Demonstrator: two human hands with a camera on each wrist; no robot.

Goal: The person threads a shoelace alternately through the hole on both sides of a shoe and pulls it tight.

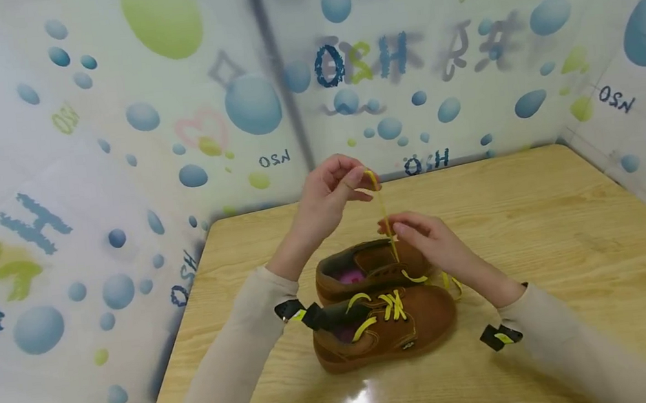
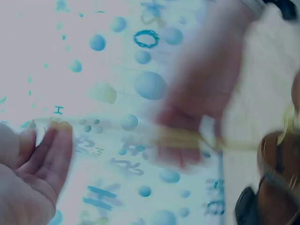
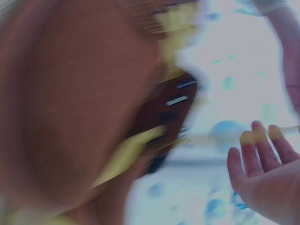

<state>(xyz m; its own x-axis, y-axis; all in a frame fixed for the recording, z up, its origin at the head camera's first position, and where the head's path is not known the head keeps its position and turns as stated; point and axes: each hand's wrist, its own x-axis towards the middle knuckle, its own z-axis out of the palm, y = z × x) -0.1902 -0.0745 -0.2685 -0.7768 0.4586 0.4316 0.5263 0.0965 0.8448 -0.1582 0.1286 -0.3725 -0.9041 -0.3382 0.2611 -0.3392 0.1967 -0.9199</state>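
Up in the air, my left hand [image 1: 331,194] pinches a yellow shoelace [image 1: 383,208] between thumb and fingers. The lace runs taut down to the far brown shoe [image 1: 372,260], where it enters near the eyelets. My right hand [image 1: 435,242] is beside the lace just above that shoe's toe, its fingers loosely extended. In the right wrist view the fingers of the right hand [image 3: 265,166] are spread, the lace crossing at their tips. The near brown shoe [image 1: 427,311] has yellow lace [image 1: 393,305] crossed over its front, loose ends lying across its opening. Both wrist views are blurred.
The shoes stand side by side on a light wooden table [image 1: 566,236], toes to the right. More yellow lace [image 1: 454,285] hangs by the far shoe's toe. A wall [image 1: 441,34] with painted bubbles and letters rises behind the table's far edge.
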